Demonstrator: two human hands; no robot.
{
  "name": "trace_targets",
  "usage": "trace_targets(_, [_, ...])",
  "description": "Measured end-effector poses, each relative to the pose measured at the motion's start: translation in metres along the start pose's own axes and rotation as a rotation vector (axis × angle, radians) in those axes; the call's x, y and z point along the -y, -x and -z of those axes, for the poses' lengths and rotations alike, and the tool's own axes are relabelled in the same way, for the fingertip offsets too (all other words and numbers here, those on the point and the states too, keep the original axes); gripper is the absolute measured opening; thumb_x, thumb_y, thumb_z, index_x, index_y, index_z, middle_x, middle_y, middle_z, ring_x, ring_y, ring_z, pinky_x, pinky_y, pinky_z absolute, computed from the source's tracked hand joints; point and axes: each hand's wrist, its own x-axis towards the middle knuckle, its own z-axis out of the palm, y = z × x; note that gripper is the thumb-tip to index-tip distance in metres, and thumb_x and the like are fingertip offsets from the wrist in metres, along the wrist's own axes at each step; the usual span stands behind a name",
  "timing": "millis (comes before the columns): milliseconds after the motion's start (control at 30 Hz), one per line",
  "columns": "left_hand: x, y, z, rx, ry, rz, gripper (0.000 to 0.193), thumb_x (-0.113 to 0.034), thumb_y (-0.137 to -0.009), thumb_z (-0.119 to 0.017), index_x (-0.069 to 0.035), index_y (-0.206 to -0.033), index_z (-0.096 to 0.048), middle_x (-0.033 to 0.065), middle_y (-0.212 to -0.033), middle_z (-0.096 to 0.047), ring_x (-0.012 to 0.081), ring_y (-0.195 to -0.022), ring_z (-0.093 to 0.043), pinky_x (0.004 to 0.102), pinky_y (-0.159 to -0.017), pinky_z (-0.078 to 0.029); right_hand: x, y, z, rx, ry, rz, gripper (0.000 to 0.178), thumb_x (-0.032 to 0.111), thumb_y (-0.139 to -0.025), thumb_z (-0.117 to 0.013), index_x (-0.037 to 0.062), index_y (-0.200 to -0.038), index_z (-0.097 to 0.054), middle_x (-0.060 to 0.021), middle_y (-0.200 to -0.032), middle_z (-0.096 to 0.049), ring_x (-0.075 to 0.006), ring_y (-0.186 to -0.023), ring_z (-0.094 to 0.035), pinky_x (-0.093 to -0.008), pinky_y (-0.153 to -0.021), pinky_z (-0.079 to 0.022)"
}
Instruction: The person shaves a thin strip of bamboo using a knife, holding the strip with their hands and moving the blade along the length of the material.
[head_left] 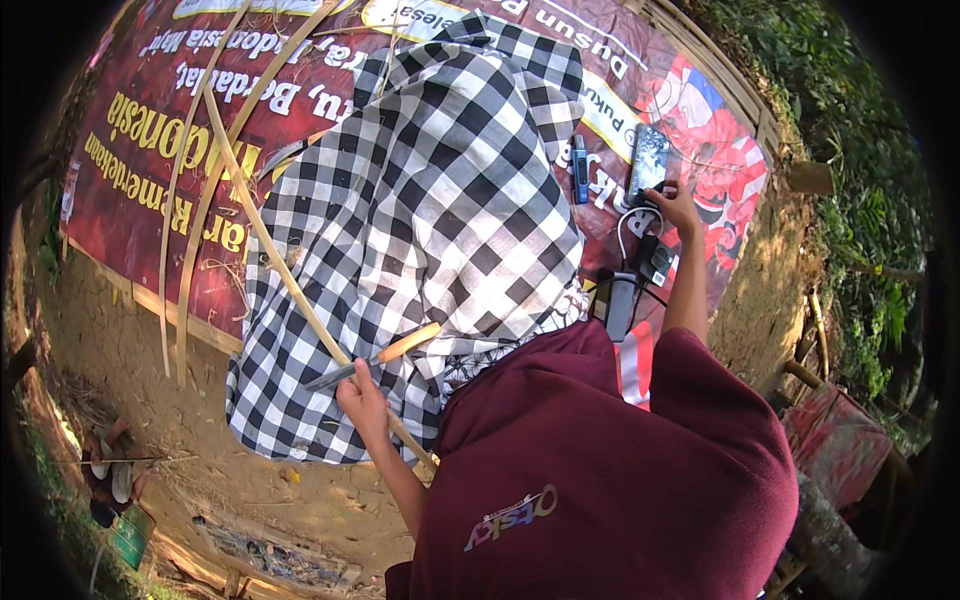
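Note:
My left hand point(367, 407) is closed around a long pale bamboo strip point(268, 240), which runs from the far left down past my lap. A knife point(408, 343) with a wooden handle and dark blade lies crosswise at my left thumb, over the black-and-white checked cloth point(480, 190) on my legs. I cannot tell whether that hand also pins the knife. At the right, my right hand point(677, 207) grips the lower right corner of a smartphone point(650, 158) lying on the printed red banner point(715, 265). A white cable point(622, 235) loops beside its fingers.
Left of the phone lies a slim dark blue device point(580, 170). A grey power bank point(620, 305) and a black plug-like piece point(655, 262) with cables are nearer me. More bamboo strips point(195, 255) cross the banner at left. Bare soil point(110, 315) and green plants point(865, 230) surround it.

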Motion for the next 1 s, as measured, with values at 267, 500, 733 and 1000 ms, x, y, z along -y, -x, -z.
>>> trace_targets(267, [0.005, -0.002, 0.002, 0.015, -0.016, -0.025, 0.046, -0.033, -0.093, -0.057, -0.004, -0.06, -0.043, -0.0004, -0.045, -0.038, 0.008, -0.034, -0.038, 0.0254, -0.032, -0.03, 0.001, 0.004, -0.004, 0.013, -0.026, -0.023, 0.074, 0.036, -0.067, -0.083, -0.0041, -0.119, -0.049, -0.0117, -0.1, -0.06, -0.0168, -0.088, -0.058, -0.0281, -0.074, -0.049])
trace_targets(500, [0.006, -0.003, 0.003, 0.034, 0.012, -0.02, 0.045, -0.033, -0.094, -0.056, -0.005, -0.06, -0.043, -0.0004, -0.044, -0.038, 0.008, -0.033, -0.037, 0.0254, -0.032, -0.03, -0.007, -0.001, -0.007, -0.01, 0.09, 0.019, 0.074, 0.031, -0.064, -0.086, -0.0031, -0.118, -0.049, -0.0098, -0.097, -0.058, -0.0165, -0.085, -0.058, -0.0288, -0.071, -0.05])
trace_targets(733, [0.004, -0.003, 0.002, 0.014, -0.002, 0.02, 0.044, -0.033, -0.094, -0.056, -0.005, -0.063, -0.044, -0.0001, -0.044, -0.039, 0.0079, -0.033, -0.038, 0.0247, -0.032, -0.03, -0.01, -0.005, -0.01, -0.033, 0.1, 0.008, 0.074, 0.035, -0.068, -0.082, -0.003, -0.12, -0.047, -0.0096, -0.096, -0.059, -0.0175, -0.085, -0.058, -0.0301, -0.072, -0.049])
trace_targets(1000, [0.004, 0.002, 0.008, 0.04, 0.012, 0.025, 0.041, -0.032, -0.094, -0.056, -0.004, -0.065, -0.046, -0.0005, -0.045, -0.039, 0.0073, -0.034, -0.039, 0.024, -0.032, -0.032, -0.014, -0.006, -0.012, -0.068, -0.101, -0.059, 0.046, 0.022, -0.086, -0.065, 0.0052, -0.126, -0.048, -0.0073, -0.097, -0.062, -0.0152, -0.081, -0.058, -0.0273, -0.067, -0.047])
